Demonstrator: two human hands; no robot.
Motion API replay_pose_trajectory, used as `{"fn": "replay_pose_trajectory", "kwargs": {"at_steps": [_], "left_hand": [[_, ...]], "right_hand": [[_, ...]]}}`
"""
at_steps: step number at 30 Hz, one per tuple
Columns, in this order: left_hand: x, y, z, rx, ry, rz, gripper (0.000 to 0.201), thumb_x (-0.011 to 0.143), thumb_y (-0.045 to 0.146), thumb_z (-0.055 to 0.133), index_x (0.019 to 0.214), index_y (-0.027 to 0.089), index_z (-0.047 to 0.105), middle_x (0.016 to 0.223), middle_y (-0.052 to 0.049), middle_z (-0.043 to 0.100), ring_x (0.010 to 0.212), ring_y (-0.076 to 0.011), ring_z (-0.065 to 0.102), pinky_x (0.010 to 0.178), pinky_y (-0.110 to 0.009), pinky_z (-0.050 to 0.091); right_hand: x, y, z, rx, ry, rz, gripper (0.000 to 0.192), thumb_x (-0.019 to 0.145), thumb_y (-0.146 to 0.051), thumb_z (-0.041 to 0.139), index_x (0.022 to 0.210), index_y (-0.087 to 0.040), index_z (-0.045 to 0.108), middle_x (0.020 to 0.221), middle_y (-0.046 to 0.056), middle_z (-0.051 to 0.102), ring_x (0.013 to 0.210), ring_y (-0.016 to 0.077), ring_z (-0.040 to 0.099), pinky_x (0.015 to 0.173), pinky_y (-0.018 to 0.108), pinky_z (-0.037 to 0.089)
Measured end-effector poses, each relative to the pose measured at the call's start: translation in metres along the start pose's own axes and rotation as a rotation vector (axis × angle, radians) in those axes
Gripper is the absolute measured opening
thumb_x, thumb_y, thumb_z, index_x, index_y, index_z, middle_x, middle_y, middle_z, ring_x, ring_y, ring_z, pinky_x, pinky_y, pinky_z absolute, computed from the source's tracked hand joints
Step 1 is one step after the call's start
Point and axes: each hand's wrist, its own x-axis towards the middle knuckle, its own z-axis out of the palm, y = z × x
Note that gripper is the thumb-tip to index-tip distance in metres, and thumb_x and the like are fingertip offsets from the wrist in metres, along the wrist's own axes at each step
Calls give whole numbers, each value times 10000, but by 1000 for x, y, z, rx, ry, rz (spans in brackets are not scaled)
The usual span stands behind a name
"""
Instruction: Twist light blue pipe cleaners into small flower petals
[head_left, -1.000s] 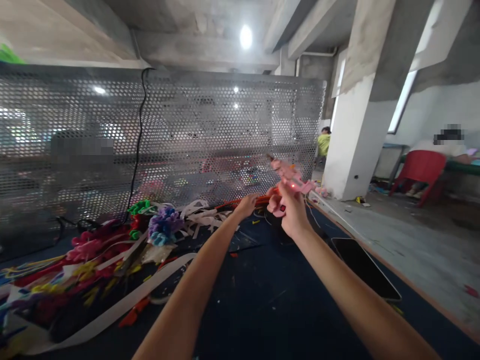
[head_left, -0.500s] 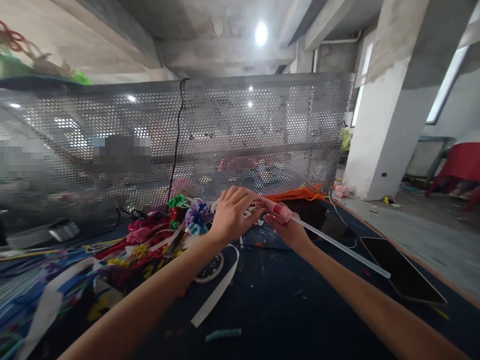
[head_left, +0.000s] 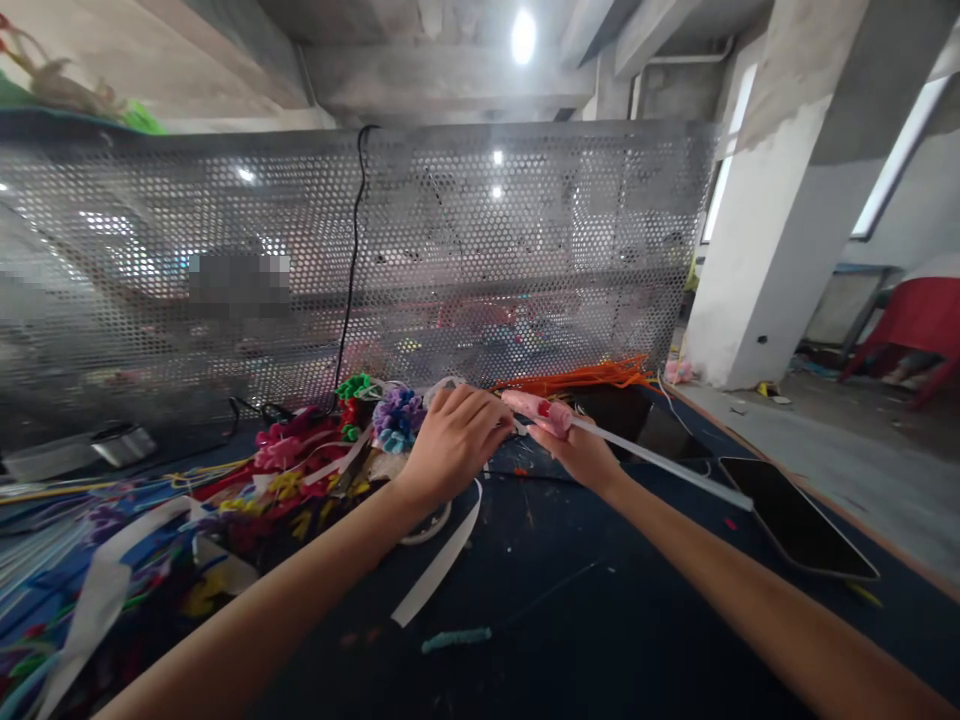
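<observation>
At frame centre, the right hand (head_left: 581,455) grips a pink glue gun (head_left: 541,411); its translucent glue stick (head_left: 660,464) trails rightward. The left hand (head_left: 454,440) curls closed at the nozzle, contents hidden. The gun is probably light and rigid, best held by its body; the stick looks bendable.

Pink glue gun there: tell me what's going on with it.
A person holds the pink glue gun in the right hand, a clear glue stick jutting out its back. The left hand is closed at its nozzle end, above a dark table beside a heap of coloured pipe cleaners.
</observation>
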Motion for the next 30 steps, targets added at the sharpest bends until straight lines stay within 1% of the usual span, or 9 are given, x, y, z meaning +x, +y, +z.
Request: {"fn": "replay_pose_trajectory", "kwargs": {"at_steps": [2, 5, 6, 8, 12, 17, 23, 27, 30], "left_hand": [[-22, 8, 1, -144, -88, -69, 150, 885, 266, 420, 836, 186, 537, 855, -39, 591, 831, -193, 519, 751, -324, 384], [-65, 29, 8, -390, -329, -276, 111, 867, 232, 422, 829, 211, 524, 779, -2, 592, 694, -148, 557, 632, -262, 430], [-80, 36, 11, -451, -410, -327, 112, 866, 223, 413, 843, 222, 523, 792, -1, 604, 690, -146, 572, 617, -258, 445], [-106, 48, 17, -518, -461, -350, 96, 832, 185, 447, 856, 239, 522, 907, -17, 627, 784, -163, 600, 686, -279, 484], [-134, 52, 25, -452, -405, -281, 188, 824, 118, 397, 849, 245, 533, 1157, -44, 576, 1089, -186, 524, 919, -321, 446], [-142, 30, 28, -390, -378, -285, 255, 840, 107, 351, 952, 216, 553, 1144, -82, 584, 1133, -187, 496, 964, -347, 426], [-145, 6, 31, -281, -322, -239, 329, 849, 84, 331, 1101, 179, 521, 1236, -92, 517, 1221, -202, 400, 1007, -387, 370], [-145, -3, 32, -198, -355, -244, 304, 874, 130, 349, 1131, 205, 494, 1208, -66, 541, 1190, -208, 427, 968, -393, 389], [-144, -12, 32, -156, -393, -253, 261, 889, 160, 364, 1104, 228, 495, 1175, -47, 560, 1124, -219, 476, 911, -395, 409]], "right_hand": [[1, 9, 1, 37, -39, 68, 150, 696, -332, 624, 761, -202, 588, 708, 15, 620, 557, 138, 537, 496, 244, 424], [-1, 18, 4, 106, -120, 187, 208, 694, -381, 631, 675, -181, 577, 536, -2, 593, 394, 105, 505, 366, 208, 398], [-3, 19, 7, 140, -150, 232, 248, 712, -412, 611, 660, -173, 568, 501, -1, 584, 375, 106, 514, 350, 203, 405], [-10, 19, 15, 223, -223, 314, 326, 766, -473, 537, 682, -159, 560, 507, 21, 605, 399, 125, 568, 367, 216, 456], [-23, 20, 32, 357, -316, 402, 351, 786, -491, 520, 842, -148, 566, 646, 80, 664, 534, 172, 650, 488, 295, 539], [-15, 42, 36, 339, -193, 360, 332, 738, -446, 595, 913, -165, 568, 820, 75, 661, 743, 187, 654, 627, 300, 538], [17, 61, 33, 189, -127, 257, 235, 651, -399, 669, 717, -185, 596, 538, -19, 573, 533, 165, 571, 406, 224, 418], [32, 62, 36, 146, -118, 216, 243, 668, -411, 645, 722, -183, 582, 549, -20, 566, 461, 123, 505, 347, 194, 340], [27, 59, 33, 142, -186, 211, 284, 701, -431, 614, 773, -156, 595, 611, 2, 591, 471, 113, 513, 340, 180, 335]]}}
